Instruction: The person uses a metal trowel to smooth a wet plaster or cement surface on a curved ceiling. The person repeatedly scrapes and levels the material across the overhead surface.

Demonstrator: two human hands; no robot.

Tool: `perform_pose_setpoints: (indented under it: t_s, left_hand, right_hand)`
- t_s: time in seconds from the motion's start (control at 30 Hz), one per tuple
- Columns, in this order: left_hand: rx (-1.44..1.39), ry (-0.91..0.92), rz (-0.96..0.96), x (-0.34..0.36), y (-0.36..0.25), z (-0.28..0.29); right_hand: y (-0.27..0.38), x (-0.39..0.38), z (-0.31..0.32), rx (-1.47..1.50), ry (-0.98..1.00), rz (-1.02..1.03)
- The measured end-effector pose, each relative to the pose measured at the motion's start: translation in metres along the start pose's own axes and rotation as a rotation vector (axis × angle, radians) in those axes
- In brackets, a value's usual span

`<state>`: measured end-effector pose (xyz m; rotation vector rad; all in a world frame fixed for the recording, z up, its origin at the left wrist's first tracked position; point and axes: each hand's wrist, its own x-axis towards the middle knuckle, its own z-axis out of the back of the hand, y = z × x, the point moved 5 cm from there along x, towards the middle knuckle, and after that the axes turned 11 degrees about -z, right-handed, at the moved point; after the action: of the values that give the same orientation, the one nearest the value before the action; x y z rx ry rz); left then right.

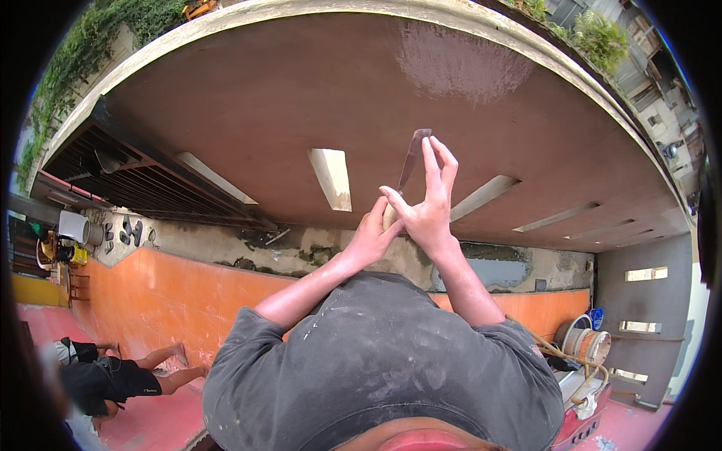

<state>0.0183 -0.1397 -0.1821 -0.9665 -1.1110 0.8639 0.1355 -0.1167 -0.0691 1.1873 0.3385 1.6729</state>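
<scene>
– So, where is the flat-bladed tool (408, 166) kept in view?

– It is held up ahead of the chest, in front of the brown wall (263, 98). The pale handle (389, 216) is placed low and the dark blade (411, 161) is pointed upward, with a lean to the right.

– By which hand is it gripped?

– The handle is enclosed by the left hand (370, 237), whose fingers are bent narrowly about it. The right hand (430, 219) is spread wide: its thumb is stretched out near the top of the handle, and two fingers are raised toward the tip of the blade. The edge there is apparently met by one fingertip; whether any pressure is applied cannot be told.

– And how is the wall marked?

– A paler, streaky patch (460, 64) is seen high up, well apart from the tool. The surface is pierced by slanted slots, of which one bright opening (329, 180) is set to the left of the blade.

– What else is found around?

– A dark metal grille (158, 173) is fixed at the left. Below, an orange surface (173, 289) is crossed by the legs of another person (124, 379). At the right, a round container (594, 346) is set down beside a blue object (596, 317).
</scene>
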Motion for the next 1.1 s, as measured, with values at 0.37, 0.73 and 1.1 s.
perform_pose_setpoints:
  t_s: [0.37, 0.73, 1.1]
  left_hand:
    - [-0.421, -0.027, 0.025, -0.018, -0.006, -0.061]
    - [-0.32, -0.055, -0.206, 0.012, -0.013, -0.039]
    - [-0.38, 0.217, -0.259, 0.096, 0.0, 0.005]
  right_hand:
    - [-0.031, -0.029, 0.008, 0.861, 0.175, -0.357]
    - [0.025, -0.003, 0.005, -0.238, 0.013, 0.13]
    - [0.05, 0.08, -0.05, -0.564, -0.16, 0.239]
